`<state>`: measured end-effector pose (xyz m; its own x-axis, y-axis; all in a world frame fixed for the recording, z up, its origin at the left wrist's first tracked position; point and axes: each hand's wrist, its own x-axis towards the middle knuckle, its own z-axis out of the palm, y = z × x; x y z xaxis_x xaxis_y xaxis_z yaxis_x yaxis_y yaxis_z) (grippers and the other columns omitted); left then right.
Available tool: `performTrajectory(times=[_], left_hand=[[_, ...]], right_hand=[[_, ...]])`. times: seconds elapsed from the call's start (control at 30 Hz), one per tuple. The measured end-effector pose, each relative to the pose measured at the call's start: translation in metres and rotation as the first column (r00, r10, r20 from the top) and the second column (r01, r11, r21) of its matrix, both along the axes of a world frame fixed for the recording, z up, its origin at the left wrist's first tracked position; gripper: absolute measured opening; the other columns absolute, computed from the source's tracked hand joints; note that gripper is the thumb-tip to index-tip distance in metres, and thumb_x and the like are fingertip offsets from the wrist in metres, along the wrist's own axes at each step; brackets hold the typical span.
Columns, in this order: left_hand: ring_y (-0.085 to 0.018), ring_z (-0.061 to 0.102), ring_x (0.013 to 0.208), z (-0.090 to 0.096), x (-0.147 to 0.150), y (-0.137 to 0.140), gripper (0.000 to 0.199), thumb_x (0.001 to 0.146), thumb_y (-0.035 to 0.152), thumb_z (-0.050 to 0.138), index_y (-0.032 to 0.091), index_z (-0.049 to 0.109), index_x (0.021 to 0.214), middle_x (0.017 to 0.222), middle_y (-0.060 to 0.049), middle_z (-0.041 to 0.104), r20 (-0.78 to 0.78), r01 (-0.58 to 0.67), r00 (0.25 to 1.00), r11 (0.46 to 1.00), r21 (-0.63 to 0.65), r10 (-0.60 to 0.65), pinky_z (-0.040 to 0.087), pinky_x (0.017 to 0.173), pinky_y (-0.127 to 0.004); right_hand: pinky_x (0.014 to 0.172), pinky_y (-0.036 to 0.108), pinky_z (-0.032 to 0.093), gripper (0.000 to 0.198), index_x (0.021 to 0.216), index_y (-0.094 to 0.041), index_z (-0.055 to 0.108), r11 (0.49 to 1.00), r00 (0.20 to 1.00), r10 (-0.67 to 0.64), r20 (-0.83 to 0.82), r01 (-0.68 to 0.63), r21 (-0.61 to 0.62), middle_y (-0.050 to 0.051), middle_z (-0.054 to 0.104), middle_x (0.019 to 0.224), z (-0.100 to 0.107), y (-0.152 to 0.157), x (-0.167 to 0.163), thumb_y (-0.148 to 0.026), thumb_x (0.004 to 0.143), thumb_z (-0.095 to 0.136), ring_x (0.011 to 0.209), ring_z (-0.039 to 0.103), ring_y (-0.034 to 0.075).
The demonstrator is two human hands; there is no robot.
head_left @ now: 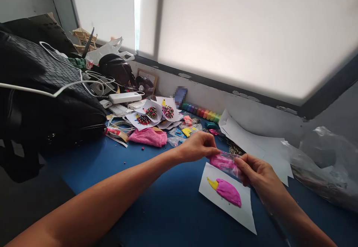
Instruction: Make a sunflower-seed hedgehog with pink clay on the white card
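Observation:
Between both hands is a clear plastic bag of pink modelling clay (pixel 223 162), held above the blue table. My left hand (pixel 199 146) pinches the bag's left end, and my right hand (pixel 253 168) grips its right end between thumb and fingers. Just below lies a white paper card (pixel 205 181). On it a hedgehog-like figure is shaped in clay, with a magenta body (pixel 229 192) and a yellow pointed snout (pixel 213 183). Small drawn legs show under the body.
Finished hedgehog cards (pixel 151 112), a pink cloth (pixel 148 137) and yellow clay (pixel 188 131) lie further back. Coloured clay tubs (pixel 203 113) line the wall. White sheets (pixel 257 142) and a plastic bag (pixel 327 165) are right; a black bag (pixel 53 86) stands left.

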<state>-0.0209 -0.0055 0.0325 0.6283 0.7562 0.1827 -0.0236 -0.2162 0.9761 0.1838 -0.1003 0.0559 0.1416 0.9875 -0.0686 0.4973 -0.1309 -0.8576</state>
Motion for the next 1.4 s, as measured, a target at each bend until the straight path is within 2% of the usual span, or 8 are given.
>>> performTrajectory(times=[0.13, 0.23, 0.47, 0.63, 0.8, 0.93, 1.13, 1.4], left_hand=[[-0.017, 0.066, 0.086, -0.004, -0.009, 0.015, 0.026, 0.099, 0.035, 0.060, 0.013, 0.063, 0.112, 0.105, -0.006, 0.066, -0.027, -0.129, 0.991, 0.991, -0.047, 0.128, 0.058, 0.076, -0.035], [-0.020, 0.066, 0.095, -0.003, -0.012, 0.014, 0.032, 0.099, 0.038, 0.059, 0.014, 0.060, 0.121, 0.115, -0.009, 0.064, -0.047, -0.120, 0.992, 0.991, -0.058, 0.117, 0.058, 0.081, -0.038], [-0.008, 0.056, 0.052, -0.006, -0.009, 0.005, 0.032, 0.090, 0.042, 0.070, 0.014, 0.059, 0.082, 0.062, 0.006, 0.055, -0.066, -0.052, 0.997, 0.998, -0.030, 0.050, 0.046, 0.054, -0.020], [-0.007, 0.056, 0.052, 0.002, -0.009, -0.009, 0.041, 0.084, 0.051, 0.072, 0.013, 0.063, 0.071, 0.064, 0.001, 0.062, -0.117, 0.148, 0.982, 0.988, -0.036, -0.151, 0.039, 0.053, -0.019], [-0.008, 0.049, 0.050, 0.007, 0.009, -0.067, 0.048, 0.088, 0.054, 0.065, 0.014, 0.059, 0.062, 0.058, 0.001, 0.058, -0.200, 0.465, 0.862, 0.884, -0.052, -0.466, 0.038, 0.052, -0.020], [-0.010, 0.055, 0.065, 0.001, 0.023, -0.102, 0.031, 0.087, 0.042, 0.073, 0.014, 0.065, 0.074, 0.085, -0.002, 0.063, -0.353, 0.625, 0.773, 0.728, 0.282, -0.527, 0.044, 0.062, -0.020], [-0.013, 0.069, 0.085, 0.002, 0.020, -0.085, 0.006, 0.089, 0.017, 0.070, 0.017, 0.074, 0.094, 0.096, -0.003, 0.074, -0.481, 0.492, 0.840, 0.729, 0.476, -0.253, 0.051, 0.077, -0.018], [-0.034, 0.052, 0.134, -0.035, 0.007, -0.030, 0.035, 0.098, 0.020, 0.044, 0.011, 0.064, 0.125, 0.141, -0.019, 0.058, -0.592, 0.363, 0.802, 0.720, 0.591, 0.081, 0.038, 0.113, -0.048]], right_hand=[[0.086, 0.043, 0.056, 0.038, 0.126, -0.019, 0.060, 0.990, 0.990, -0.114, 0.087, 0.121, -0.070, 0.008, 0.063, 0.126, 0.002, 0.026, 0.004, -0.040, 0.095, 0.061, 0.104, 0.065, 0.021], [0.089, 0.045, 0.055, 0.040, 0.128, -0.019, 0.059, 0.984, 0.976, -0.133, 0.173, 0.152, -0.098, 0.009, 0.061, 0.129, 0.000, 0.049, -0.002, -0.040, 0.094, 0.062, 0.107, 0.064, 0.023], [0.089, 0.045, 0.055, 0.038, 0.128, -0.020, 0.059, 0.976, 0.932, -0.069, 0.356, 0.137, -0.171, 0.009, 0.061, 0.129, -0.015, 0.074, -0.007, -0.039, 0.095, 0.061, 0.107, 0.064, 0.022], [0.089, 0.044, 0.055, 0.038, 0.128, -0.020, 0.059, 0.988, 0.906, -0.049, 0.421, 0.104, -0.110, 0.009, 0.061, 0.129, -0.006, 0.056, 0.007, -0.039, 0.095, 0.061, 0.107, 0.064, 0.022], [0.090, 0.043, 0.055, 0.035, 0.125, -0.021, 0.061, 0.995, 0.904, -0.038, 0.425, 0.075, -0.071, 0.008, 0.062, 0.129, 0.004, 0.016, 0.033, -0.039, 0.096, 0.059, 0.107, 0.063, 0.021], [0.089, 0.043, 0.055, 0.035, 0.125, -0.021, 0.061, 0.986, 0.877, -0.102, 0.470, 0.152, -0.069, 0.008, 0.062, 0.129, 0.000, -0.014, 0.057, -0.040, 0.095, 0.060, 0.106, 0.064, 0.021], [0.089, 0.042, 0.055, 0.034, 0.123, -0.021, 0.062, 0.968, 0.836, -0.154, 0.527, 0.236, -0.091, 0.007, 0.063, 0.127, -0.016, -0.033, 0.086, -0.041, 0.095, 0.059, 0.105, 0.064, 0.022], [0.062, 0.032, 0.048, 0.020, 0.086, -0.024, 0.072, 0.968, 0.756, -0.207, 0.621, 0.250, 0.018, 0.002, 0.073, 0.082, -0.020, -0.041, 0.096, -0.037, 0.090, 0.058, 0.068, 0.065, 0.019]])
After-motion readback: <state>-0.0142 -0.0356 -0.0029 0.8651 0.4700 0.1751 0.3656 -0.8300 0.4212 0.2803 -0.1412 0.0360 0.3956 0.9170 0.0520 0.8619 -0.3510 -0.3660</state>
